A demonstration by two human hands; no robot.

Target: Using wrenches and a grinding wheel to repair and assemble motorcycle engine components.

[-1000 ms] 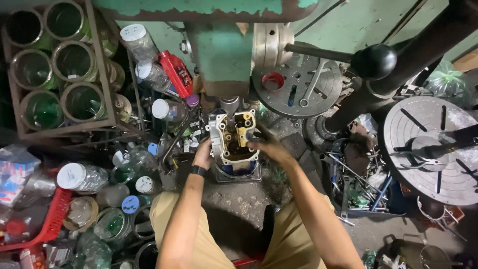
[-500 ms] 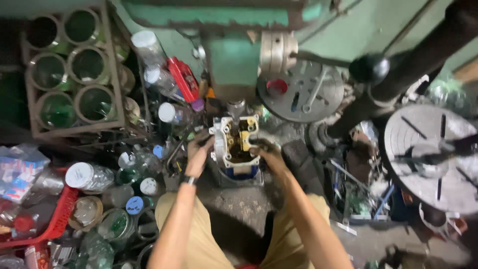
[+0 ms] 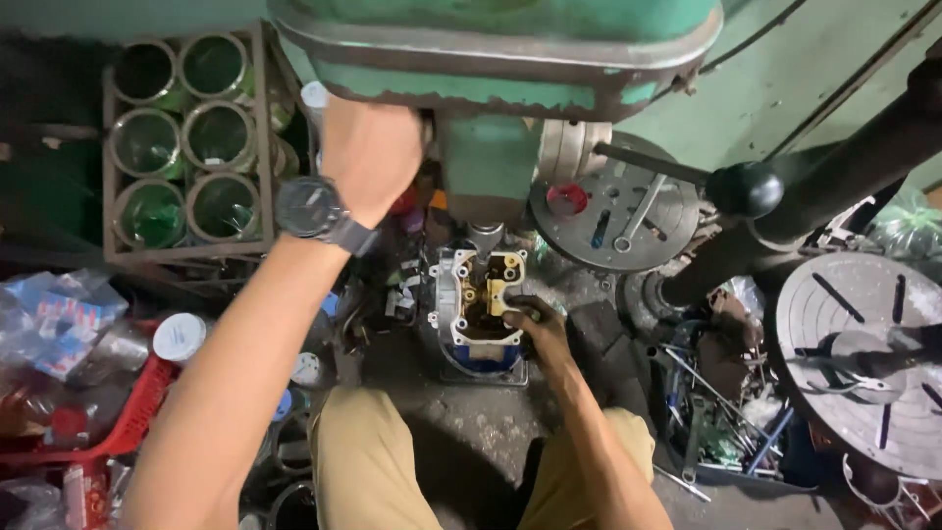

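The metal casting (image 3: 478,312) sits directly beneath the drill press (image 3: 496,59) spindle, steadied by the right hand (image 3: 533,324) clamped on its right edge, while the left hand (image 3: 371,152) reaches up at the machine's left side, fingers hidden, grip indeterminable.

A grimy grey concrete floor (image 3: 461,432) fills the lower centre of the frame, bearing a pale cast-metal engine part (image 3: 478,312) at centre and a red plastic basket (image 3: 137,417) at lower left.
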